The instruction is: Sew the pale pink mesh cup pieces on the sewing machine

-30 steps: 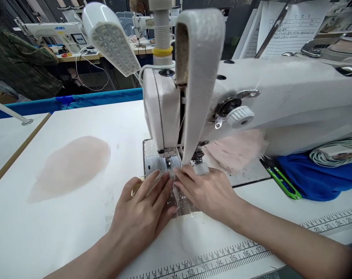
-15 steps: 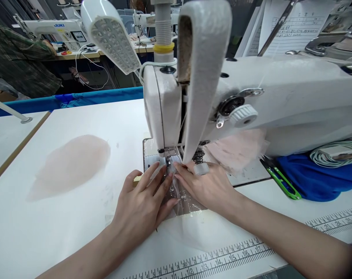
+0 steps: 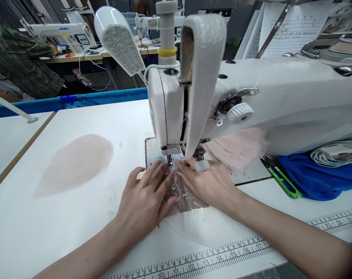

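A white sewing machine (image 3: 165, 104) stands in front of me, its presser foot (image 3: 169, 159) low over the metal plate. A sheer, pale piece of fabric (image 3: 180, 186) lies beneath the foot and runs back toward me. My left hand (image 3: 148, 193) rests flat on its left side, fingers spread, fingertips close to the foot. From the right, my right hand (image 3: 207, 180) lies on the fabric with fingers stretched out; its fingertips are just right of the foot. The machine's lifting lever and a white knob partly cover this hand.
A pale pink fabric piece (image 3: 77, 164) lies on the left of the table. More pink pieces (image 3: 236, 149) are stacked under the machine arm. Green thread snips (image 3: 284, 180) lie beside blue cloth (image 3: 323, 176). A ruler strip (image 3: 219, 257) runs along the front; a person's sleeve (image 3: 21, 58) shows behind.
The whole view has shifted slightly to the right and down. Both hands keep nearly the same place on the fabric beside the presser foot.
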Action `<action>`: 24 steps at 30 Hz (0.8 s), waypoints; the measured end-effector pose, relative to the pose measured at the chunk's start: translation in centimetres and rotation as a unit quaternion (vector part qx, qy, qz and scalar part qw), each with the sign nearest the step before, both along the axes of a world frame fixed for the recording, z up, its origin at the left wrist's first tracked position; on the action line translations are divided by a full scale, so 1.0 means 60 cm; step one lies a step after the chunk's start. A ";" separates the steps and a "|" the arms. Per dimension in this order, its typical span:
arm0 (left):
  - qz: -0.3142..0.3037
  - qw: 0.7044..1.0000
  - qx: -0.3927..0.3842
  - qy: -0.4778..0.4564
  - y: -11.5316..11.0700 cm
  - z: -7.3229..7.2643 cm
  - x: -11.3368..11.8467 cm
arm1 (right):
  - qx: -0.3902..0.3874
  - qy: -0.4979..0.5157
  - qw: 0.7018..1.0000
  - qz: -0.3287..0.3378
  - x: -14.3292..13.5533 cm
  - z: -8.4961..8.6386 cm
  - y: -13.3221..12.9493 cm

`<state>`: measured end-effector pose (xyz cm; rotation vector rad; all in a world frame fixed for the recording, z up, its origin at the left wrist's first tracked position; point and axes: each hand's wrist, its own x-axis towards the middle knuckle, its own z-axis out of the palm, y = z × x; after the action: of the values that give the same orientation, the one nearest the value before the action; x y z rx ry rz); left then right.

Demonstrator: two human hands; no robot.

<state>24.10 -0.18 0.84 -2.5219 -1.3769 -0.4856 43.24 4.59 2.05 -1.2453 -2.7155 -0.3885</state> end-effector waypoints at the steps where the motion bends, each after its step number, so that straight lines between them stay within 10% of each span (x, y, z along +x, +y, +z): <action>1: 0.001 1.000 -0.003 -0.002 0.000 0.000 0.000 | -0.005 0.001 1.000 -0.003 0.000 0.001 0.000; 19: 0.007 1.000 -0.020 -0.006 0.002 0.000 -0.002 | -0.017 0.022 1.000 -0.011 0.005 -0.001 0.006; 24: -0.020 0.998 -0.025 -0.050 -0.017 0.036 -0.012 | -0.164 0.129 0.977 0.035 0.024 0.029 -0.002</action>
<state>23.40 -1.23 2.99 -2.6018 -1.3908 -0.6008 44.71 4.44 3.77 -1.1680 -2.6553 0.2269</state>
